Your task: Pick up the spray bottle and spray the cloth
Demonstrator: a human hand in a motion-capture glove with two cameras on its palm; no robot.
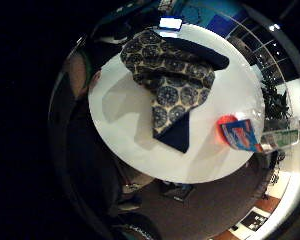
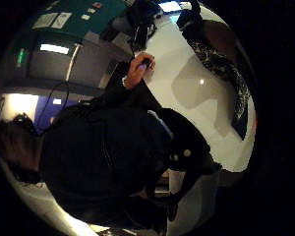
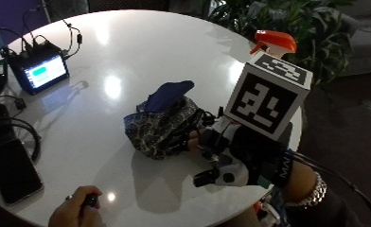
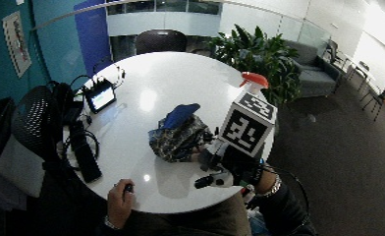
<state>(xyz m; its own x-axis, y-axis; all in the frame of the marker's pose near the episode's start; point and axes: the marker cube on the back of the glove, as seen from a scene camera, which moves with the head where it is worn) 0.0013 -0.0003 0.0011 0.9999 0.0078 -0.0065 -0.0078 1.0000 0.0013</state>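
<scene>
Over the white table point(image 3: 128, 56) my gloved right hand point(image 3: 242, 158) hovers beside the patterned cloth point(image 3: 163, 125), finger state unclear to me, holding nothing I can see, while the spray bottle point(image 3: 274, 42) stands untouched near the far rim, so 1 reach remains.

The desk point(image 3: 141, 52) is glossy white. The cloth point(image 3: 160, 125) is dark with a pale pattern of rounded medallions, and shows a plain blue side. The spray bottle point(image 3: 275, 41) has an orange-red head; in the little-finger palm view its label is blue, red and white. The glove on the right hand point(image 3: 239, 156) is black.
</scene>
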